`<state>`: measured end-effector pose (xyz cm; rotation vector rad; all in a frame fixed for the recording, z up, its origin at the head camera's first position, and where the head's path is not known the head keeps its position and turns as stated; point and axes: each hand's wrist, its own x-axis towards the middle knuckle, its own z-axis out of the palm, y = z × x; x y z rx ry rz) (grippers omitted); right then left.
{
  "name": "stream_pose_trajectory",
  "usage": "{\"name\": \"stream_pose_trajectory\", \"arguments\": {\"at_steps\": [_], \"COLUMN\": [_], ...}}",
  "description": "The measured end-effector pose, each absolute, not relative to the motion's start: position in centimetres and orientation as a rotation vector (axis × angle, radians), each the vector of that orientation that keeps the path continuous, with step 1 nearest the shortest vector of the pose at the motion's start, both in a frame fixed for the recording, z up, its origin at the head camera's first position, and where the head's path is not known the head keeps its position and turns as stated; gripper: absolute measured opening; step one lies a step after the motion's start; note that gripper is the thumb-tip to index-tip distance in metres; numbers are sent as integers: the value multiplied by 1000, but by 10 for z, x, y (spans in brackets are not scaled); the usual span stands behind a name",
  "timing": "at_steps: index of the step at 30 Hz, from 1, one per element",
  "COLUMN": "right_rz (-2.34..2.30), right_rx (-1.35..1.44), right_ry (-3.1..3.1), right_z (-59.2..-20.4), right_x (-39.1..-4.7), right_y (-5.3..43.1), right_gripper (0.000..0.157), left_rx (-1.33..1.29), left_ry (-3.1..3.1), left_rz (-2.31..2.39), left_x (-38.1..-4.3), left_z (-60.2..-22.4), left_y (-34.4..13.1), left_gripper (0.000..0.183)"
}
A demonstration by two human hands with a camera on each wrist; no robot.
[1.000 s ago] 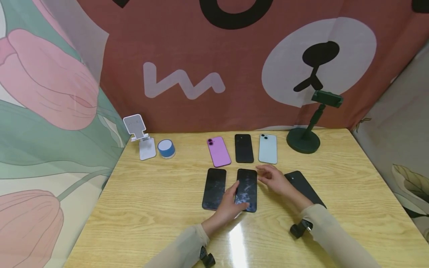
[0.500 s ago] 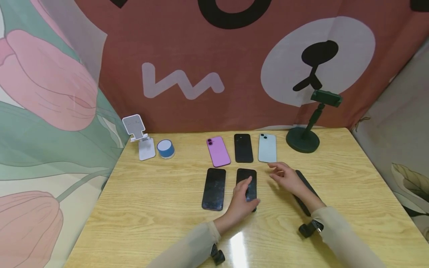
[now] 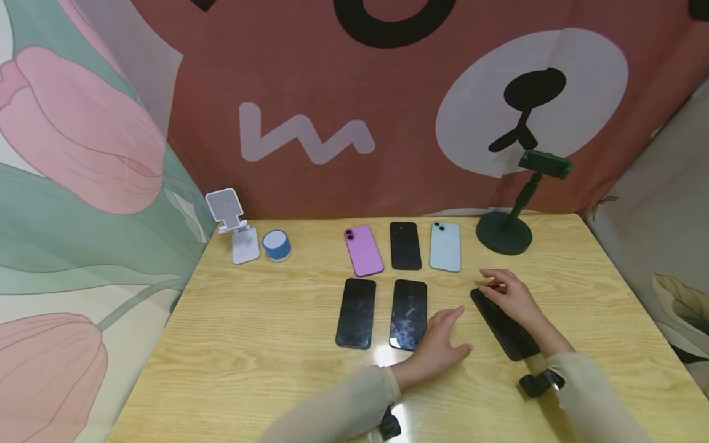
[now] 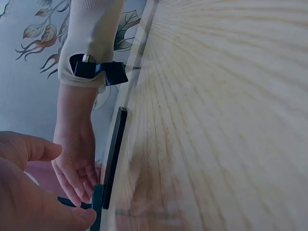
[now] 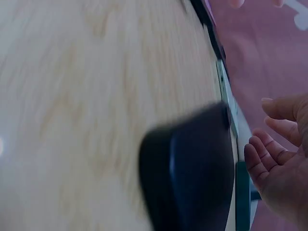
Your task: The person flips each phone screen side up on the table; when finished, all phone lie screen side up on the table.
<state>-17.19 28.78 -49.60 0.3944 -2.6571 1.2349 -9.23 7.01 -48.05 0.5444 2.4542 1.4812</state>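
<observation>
The right hand, fingers loosely bent and holding nothing, hovers over the far end of a flat black rectangular phone. The left hand, its thumb and fingers spread well apart, has hold of nothing; it partly overlaps a glossy dark-screened phone on its left. Beyond the right hand stands a dark green holder with a round base.

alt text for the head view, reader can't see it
The right hand is over a dark phone on a wooden table, the left hand by a smudged phone. Four more phones lie nearby, with a green stand, white stand and blue cylinder at the back.
</observation>
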Motion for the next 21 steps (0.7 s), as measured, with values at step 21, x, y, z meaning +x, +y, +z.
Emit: {"name": "stream_pose_trajectory", "arguments": {"at_steps": [21], "right_rz": [1140], "right_rx": [338], "right_ry": [-2792], "right_z": [-498], "right_x": [-162], "right_y": [318], "right_gripper": [34], "left_rx": [567], "left_ry": [2490], "left_rz": [1075], "left_x": [-105], "left_z": [-493], "left_y": [122], "left_gripper": [83]}}
